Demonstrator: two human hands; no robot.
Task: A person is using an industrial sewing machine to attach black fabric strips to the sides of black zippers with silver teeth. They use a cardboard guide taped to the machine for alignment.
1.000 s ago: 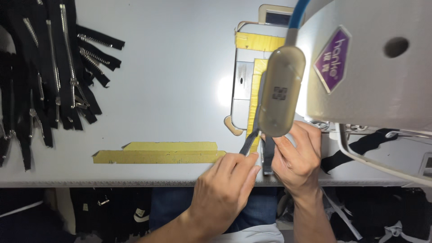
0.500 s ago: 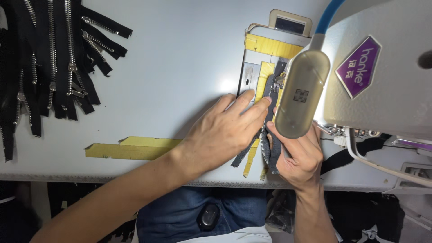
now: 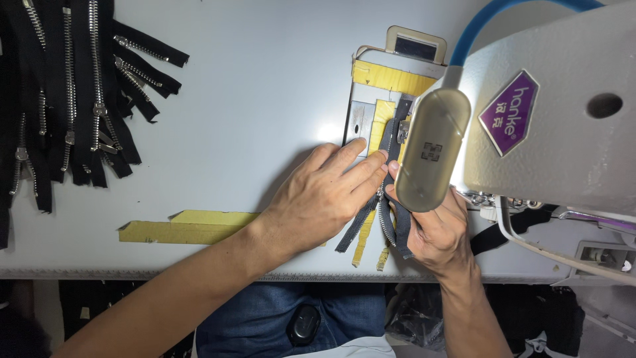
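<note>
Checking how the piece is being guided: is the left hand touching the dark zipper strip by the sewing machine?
Touching. The head view shows the left hand lying flat, its fingertips pressed onto the dark zipper strip.

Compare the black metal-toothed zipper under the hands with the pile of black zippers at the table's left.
The black zipper under the hands lies alone beneath the left hand and right hand; the pile of black zippers lies untouched, many overlapping. Both are black tape with silver teeth.
</note>
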